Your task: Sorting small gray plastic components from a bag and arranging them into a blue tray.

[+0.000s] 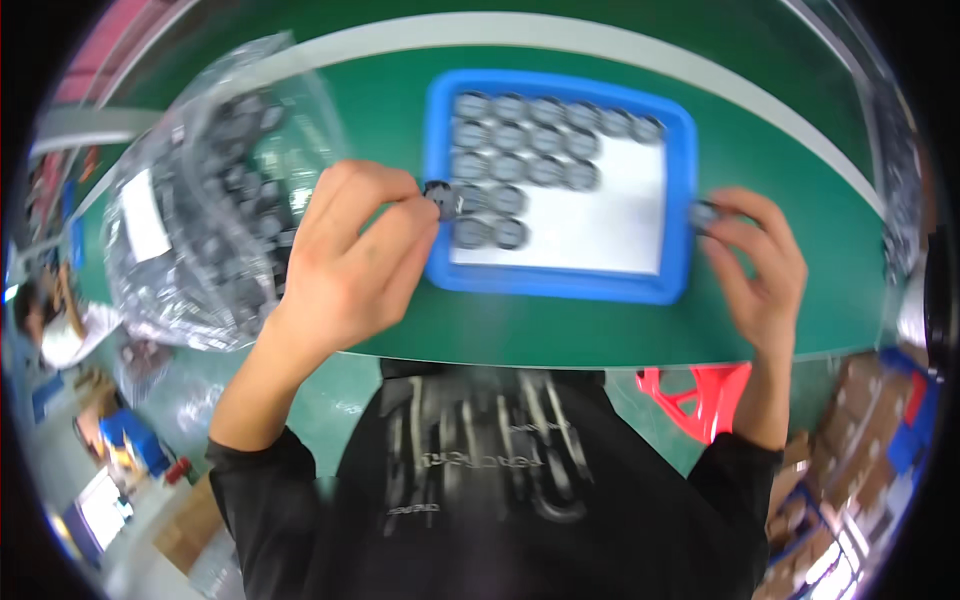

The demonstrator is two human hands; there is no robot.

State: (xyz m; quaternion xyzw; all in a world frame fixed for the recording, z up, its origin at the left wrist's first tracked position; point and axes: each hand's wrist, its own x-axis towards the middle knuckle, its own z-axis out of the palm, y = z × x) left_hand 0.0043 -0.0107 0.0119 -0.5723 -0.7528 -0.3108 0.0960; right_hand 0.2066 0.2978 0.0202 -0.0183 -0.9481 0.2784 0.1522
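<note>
Left of centre in the frame, the left hand [350,255] pinches a small black round part [440,198], partly covering the left rim of a blue rectangular plastic tray [560,284]. At right, the right hand [765,260] pinches a blurred dark round piece [703,216]. Upper left, a crumpled clear plastic bag [195,285] obscures its dark contents.

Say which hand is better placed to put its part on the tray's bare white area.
Probably the right hand: it holds a dark round part beside the right side of the blue tray, near the bare white area. The left hand holds another dark part at the left side, with grey parts between.
</note>
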